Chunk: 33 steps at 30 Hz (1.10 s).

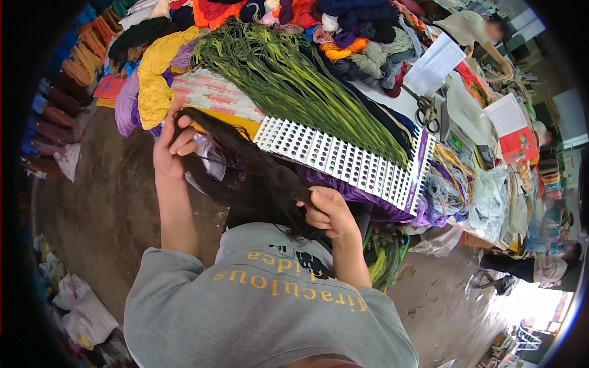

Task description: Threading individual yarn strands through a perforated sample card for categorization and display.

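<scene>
A skein of very dark brown yarn (261, 164) stretches between my two hands, in front of my chest. My left hand (176, 142) is closed around its upper left end, thumb and fingers bent over the strands. Lower and to the right, my right hand (327, 211) pinches the other end, where the yarn bunches into a tangle. Just beyond the skein, a row of white perforated cards (331, 153) lies along the table edge. Long green yarn strands (294, 83) fan out across the table behind the cards.
Yellow yarn (156, 76) hangs off the table's left end. Coloured skeins (368, 37) pile up at the back. Black-handled scissors (427, 115), a paper sheet (435, 64) and a scale (457, 144) lie to the right. A co-worker (469, 30) reaches over the far right side.
</scene>
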Available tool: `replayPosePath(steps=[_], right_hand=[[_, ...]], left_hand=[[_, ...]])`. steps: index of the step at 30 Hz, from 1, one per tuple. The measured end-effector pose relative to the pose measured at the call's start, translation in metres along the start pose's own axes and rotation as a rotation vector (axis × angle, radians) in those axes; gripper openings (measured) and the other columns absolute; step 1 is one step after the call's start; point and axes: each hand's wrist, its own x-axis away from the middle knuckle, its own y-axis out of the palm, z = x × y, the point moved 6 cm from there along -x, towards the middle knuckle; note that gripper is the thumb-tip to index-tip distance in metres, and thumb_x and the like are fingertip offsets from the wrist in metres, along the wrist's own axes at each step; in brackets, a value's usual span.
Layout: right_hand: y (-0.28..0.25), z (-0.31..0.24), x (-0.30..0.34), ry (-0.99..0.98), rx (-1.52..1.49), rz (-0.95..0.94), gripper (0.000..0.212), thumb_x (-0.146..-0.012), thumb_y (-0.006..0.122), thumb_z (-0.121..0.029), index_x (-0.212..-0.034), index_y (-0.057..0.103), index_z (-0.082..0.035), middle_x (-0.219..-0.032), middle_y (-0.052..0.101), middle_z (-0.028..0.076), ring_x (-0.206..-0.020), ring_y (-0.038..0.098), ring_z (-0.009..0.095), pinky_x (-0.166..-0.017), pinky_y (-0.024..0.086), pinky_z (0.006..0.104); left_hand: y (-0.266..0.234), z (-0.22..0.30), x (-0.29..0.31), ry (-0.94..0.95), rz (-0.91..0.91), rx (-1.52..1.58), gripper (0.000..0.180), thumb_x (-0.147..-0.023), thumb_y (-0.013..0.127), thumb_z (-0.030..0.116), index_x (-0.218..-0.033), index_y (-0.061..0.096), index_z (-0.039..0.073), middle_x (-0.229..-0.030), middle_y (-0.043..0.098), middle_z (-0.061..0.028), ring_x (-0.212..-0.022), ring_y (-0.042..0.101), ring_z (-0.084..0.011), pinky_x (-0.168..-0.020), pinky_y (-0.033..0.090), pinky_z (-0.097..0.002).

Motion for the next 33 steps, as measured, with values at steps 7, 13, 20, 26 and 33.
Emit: replayPosePath(steps=[7, 13, 20, 26, 33], right_hand=[[0.005, -0.015, 0.002, -0.188, -0.070, 0.135, 0.021, -0.093, 0.048, -0.020, -0.100, 0.052, 0.000, -0.049, 0.037, -0.002, -0.032, 0.025, 0.004, -0.032, 0.020, 0.0179], [0.014, -0.006, -0.003, -0.125, -0.014, 0.131, 0.018, -0.094, 0.049, -0.020, -0.101, 0.051, -0.004, -0.052, 0.042, 0.000, -0.034, 0.031, 0.005, -0.033, 0.023, 0.0169], [0.002, -0.014, 0.011, -0.064, -0.163, 0.107, 0.022, -0.095, 0.046, -0.024, -0.100, 0.053, -0.003, -0.046, 0.034, -0.004, -0.031, 0.026, 0.003, -0.033, 0.018, 0.0188], [-0.019, -0.021, 0.027, -0.096, -0.404, 0.061, 0.035, -0.098, 0.033, -0.021, -0.110, 0.048, 0.008, -0.044, 0.031, -0.010, -0.031, 0.027, 0.001, -0.036, 0.020, 0.0175], [-0.067, -0.073, 0.093, -0.442, -0.796, -0.021, 0.036, -0.098, 0.030, -0.021, -0.072, 0.050, -0.007, -0.044, 0.038, -0.005, -0.030, 0.033, 0.005, -0.034, 0.023, 0.0198]], left_hand=[[-0.013, -0.034, 0.020, -0.595, 0.195, -1.196, 0.042, -0.090, 0.050, 0.033, -0.121, 0.052, 0.005, -0.103, 0.060, -0.0054, -0.094, 0.054, -0.0121, -0.082, 0.042, -0.0244], [0.044, -0.142, 0.009, -0.466, -0.326, -0.793, 0.067, -0.077, 0.066, 0.010, -0.136, 0.035, 0.006, -0.130, 0.044, -0.0086, -0.120, 0.041, -0.0170, -0.102, 0.031, -0.0326], [0.039, -0.139, 0.005, -0.670, 0.020, -0.487, 0.061, -0.076, 0.052, -0.002, -0.135, 0.038, 0.007, -0.075, 0.058, -0.0027, -0.053, 0.052, -0.0097, -0.061, 0.047, -0.0231], [-0.003, -0.046, 0.001, -0.405, 0.102, -0.329, 0.047, -0.087, 0.053, 0.016, -0.129, 0.039, 0.000, -0.052, 0.037, 0.0087, -0.033, 0.025, 0.0000, -0.038, 0.024, -0.0179], [-0.119, 0.100, 0.067, 0.095, 0.753, -0.872, 0.039, -0.087, 0.053, 0.016, -0.125, 0.050, 0.008, -0.082, 0.057, 0.0031, -0.042, 0.037, 0.0002, -0.040, 0.028, -0.0130]])
